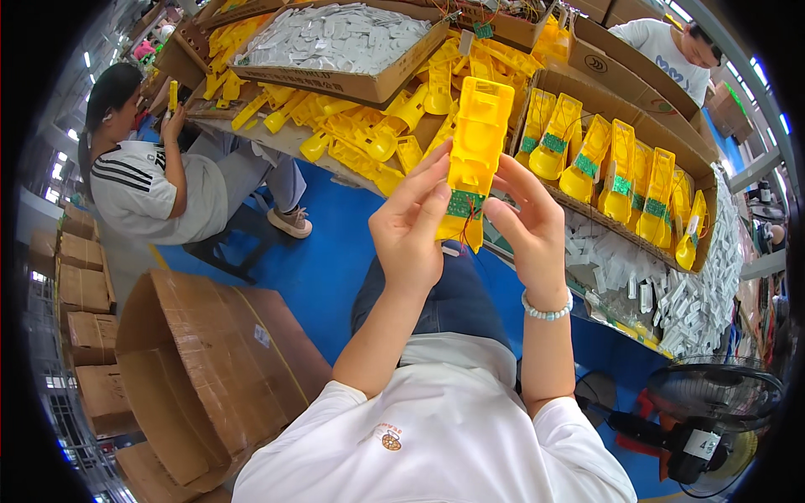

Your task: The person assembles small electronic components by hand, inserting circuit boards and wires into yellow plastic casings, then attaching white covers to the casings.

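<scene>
Carton [681, 151], right of the hands: cardboard, packed with standing yellow shells [620, 172]. Yellow housing [478, 117], between both hands: smooth moulded plastic, elongated, compartmented inside; gripped along its left side by the left hand [409, 235], met at the opposite edge by the right hand [532, 230], whose hold cannot be told; best kept steady. Green circuit board [461, 204], between the hands: flat, best handled by its edges. Wires [473, 210]: thin, red and dark, best left unpinched.
</scene>
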{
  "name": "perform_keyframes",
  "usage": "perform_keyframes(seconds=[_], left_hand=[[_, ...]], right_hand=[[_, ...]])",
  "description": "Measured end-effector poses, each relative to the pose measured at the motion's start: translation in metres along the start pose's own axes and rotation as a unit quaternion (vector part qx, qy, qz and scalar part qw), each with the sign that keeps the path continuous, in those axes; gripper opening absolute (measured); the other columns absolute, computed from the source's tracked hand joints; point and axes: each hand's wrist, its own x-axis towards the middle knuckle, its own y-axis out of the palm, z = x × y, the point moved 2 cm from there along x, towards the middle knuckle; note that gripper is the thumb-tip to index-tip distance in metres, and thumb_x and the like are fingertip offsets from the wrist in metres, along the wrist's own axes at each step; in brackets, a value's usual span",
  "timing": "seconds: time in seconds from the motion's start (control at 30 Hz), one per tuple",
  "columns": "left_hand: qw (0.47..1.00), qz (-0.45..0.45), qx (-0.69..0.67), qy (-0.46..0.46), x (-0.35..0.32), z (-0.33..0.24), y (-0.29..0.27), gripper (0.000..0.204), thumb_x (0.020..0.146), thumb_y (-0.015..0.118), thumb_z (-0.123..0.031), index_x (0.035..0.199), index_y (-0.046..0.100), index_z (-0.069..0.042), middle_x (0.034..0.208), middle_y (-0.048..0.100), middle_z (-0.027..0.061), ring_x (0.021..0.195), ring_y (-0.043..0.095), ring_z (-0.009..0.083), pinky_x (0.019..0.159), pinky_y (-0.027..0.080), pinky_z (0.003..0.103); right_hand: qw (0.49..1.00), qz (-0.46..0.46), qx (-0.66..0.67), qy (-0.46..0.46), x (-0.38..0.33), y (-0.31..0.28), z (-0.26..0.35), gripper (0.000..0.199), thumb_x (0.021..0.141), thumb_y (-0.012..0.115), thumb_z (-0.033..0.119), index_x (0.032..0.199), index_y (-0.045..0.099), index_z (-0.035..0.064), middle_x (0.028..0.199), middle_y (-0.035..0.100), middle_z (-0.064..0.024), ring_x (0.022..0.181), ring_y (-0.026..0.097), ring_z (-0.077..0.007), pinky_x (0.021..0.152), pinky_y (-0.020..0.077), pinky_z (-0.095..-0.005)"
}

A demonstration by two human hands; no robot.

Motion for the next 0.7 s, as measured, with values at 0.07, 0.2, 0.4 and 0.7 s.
perform_keyframes(seconds=[0.07,0.2,0.4,0.7], left_hand=[[0.997,0.024,0.065,0.046,-0.002,0.0,-0.001,0.029,0.092,0.053,0.002,0.12,0.059,0.007,0.133,0.052,0.021,0.122,0.053,0.025,0.101,0.043,0.034],[0.975,0.048,0.172,0.132,-0.005,-0.002,0.0,0.025,0.091,0.055,0.002,0.114,0.062,0.01,0.126,0.058,0.0218,0.117,0.057,0.025,0.098,0.046,0.032],[0.953,0.057,0.242,0.173,-0.013,-0.006,0.002,0.021,0.088,0.056,0.005,0.106,0.064,0.012,0.119,0.061,0.0248,0.107,0.064,0.0267,0.09,0.05,0.031],[1.0,-0.003,-0.002,0.002,-0.017,-0.007,0.003,0.03,0.09,0.053,0.005,0.12,0.057,0.009,0.129,0.054,0.0268,0.117,0.057,0.0265,0.098,0.046,0.035]], right_hand=[[0.999,0.014,0.036,0.005,0.003,0.009,0.005,0.047,0.083,0.067,-0.003,0.127,0.051,-0.0069,0.12,0.06,-0.0104,0.11,0.057,-0.0163,0.087,0.053,-0.03],[0.999,0.019,0.043,0.02,0.002,0.013,0.005,0.043,0.083,0.066,-0.005,0.123,0.053,-0.0077,0.114,0.063,-0.0104,0.105,0.061,-0.0163,0.086,0.0529,-0.0293],[0.996,-0.002,0.08,0.039,-0.008,0.014,0.005,0.036,0.083,0.065,-0.006,0.117,0.056,-0.0075,0.109,0.066,-0.0102,0.101,0.062,-0.0134,0.086,0.0518,-0.0265],[0.996,0.086,0.012,0.018,-0.02,-0.002,0.003,0.063,0.077,0.077,0.01,0.132,0.049,-0.0009,0.119,0.059,-0.0061,0.1,0.058,-0.0122,0.085,0.0488,-0.0284]])
